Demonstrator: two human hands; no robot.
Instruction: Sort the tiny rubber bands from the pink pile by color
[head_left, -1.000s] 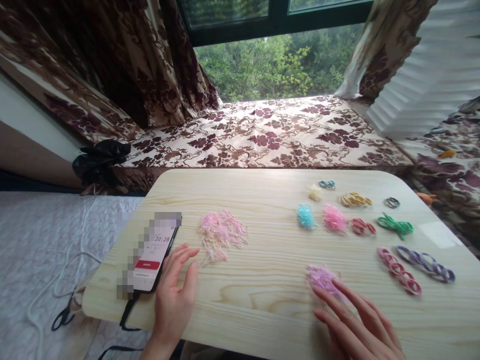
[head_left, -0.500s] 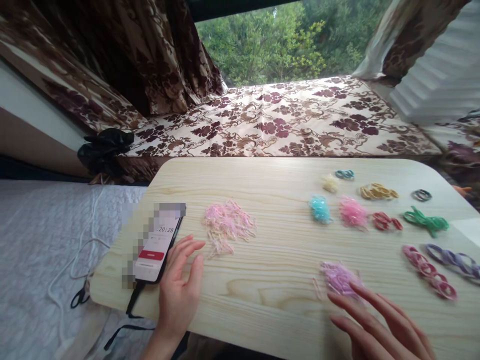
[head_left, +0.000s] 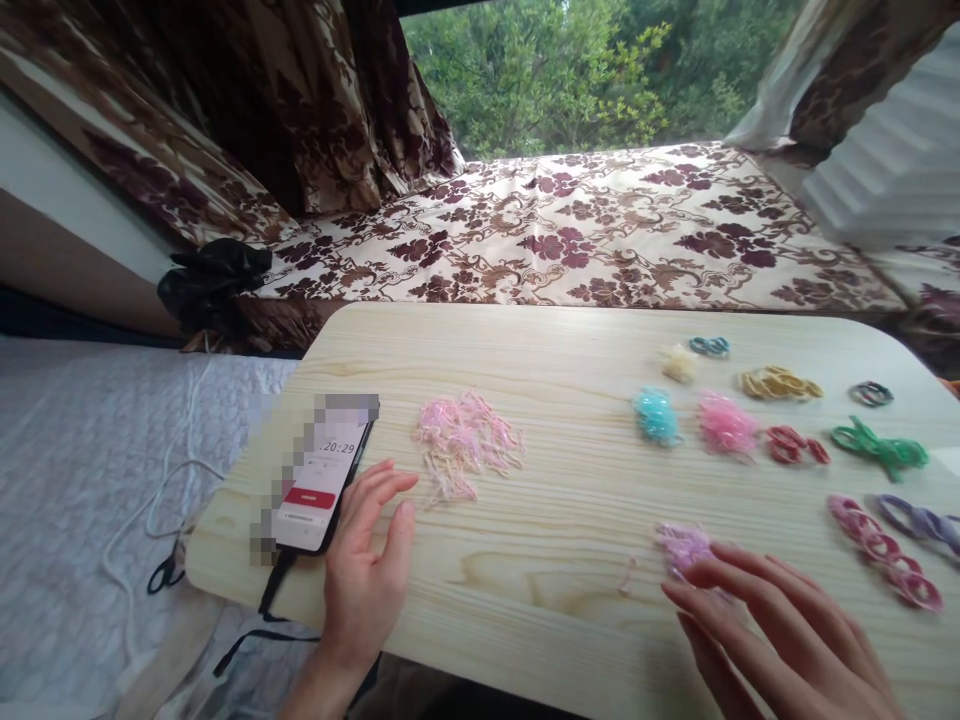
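My left hand (head_left: 367,565) rests on the table beside the phone (head_left: 311,490), thumb and fingers apart and holding nothing. Just beyond its fingertips lies a loose pile of small pale pink elastic bands (head_left: 469,435). My right hand (head_left: 780,625) reaches over a pile of lilac elastic bands (head_left: 681,548) and hides part of it. Its fingers are stretched out, and I see nothing held in them; whether the fingertips touch the pile I cannot tell. One single pink band (head_left: 628,576) lies left of the lilac pile.
On the wooden table (head_left: 540,350) are a turquoise pile (head_left: 656,415), a bright pink pile (head_left: 726,422), a cream pile (head_left: 679,362) and yellow hair ties (head_left: 780,383). Green ties (head_left: 879,447), red ties (head_left: 796,446) and pink twisted ties (head_left: 885,552) lie to the right. A cable runs from the phone.
My right hand has come further over the lilac pile, covering more of it, with its fingers closer together. My left hand stays by the phone. The view has shifted slightly.
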